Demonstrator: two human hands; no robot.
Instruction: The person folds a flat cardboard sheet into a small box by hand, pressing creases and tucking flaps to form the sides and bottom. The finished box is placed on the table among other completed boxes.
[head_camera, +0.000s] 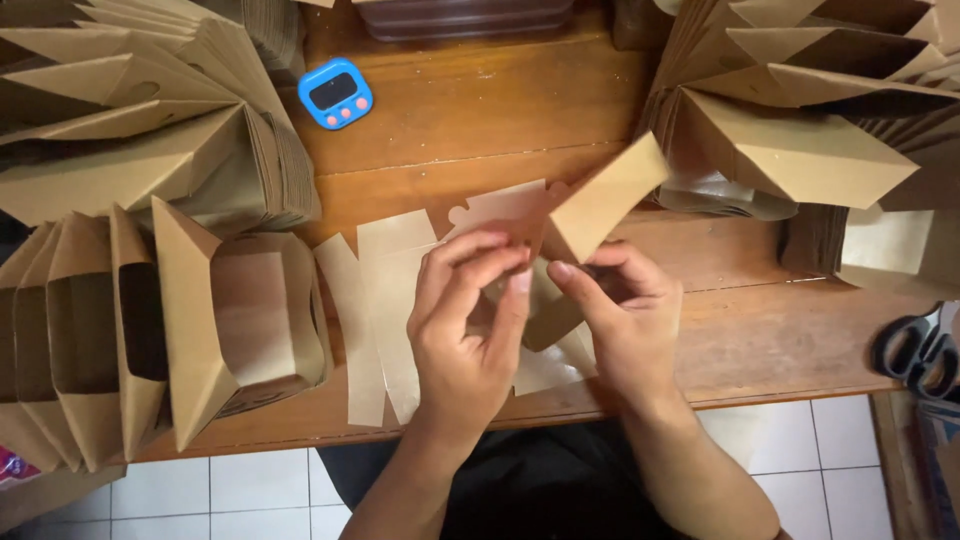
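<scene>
Both hands, the left hand (462, 320) and right hand (622, 322), pinched a flat kraft box blank (400, 290) lying on the wooden table (470, 120), raising one flap (600, 200), a mid-fold step; judged next: creasing the adjoining corner.

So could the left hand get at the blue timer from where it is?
Probably yes: the left hand is busy folding the flat cardboard box, but only bare wooden table lies between it and the timer.
</scene>
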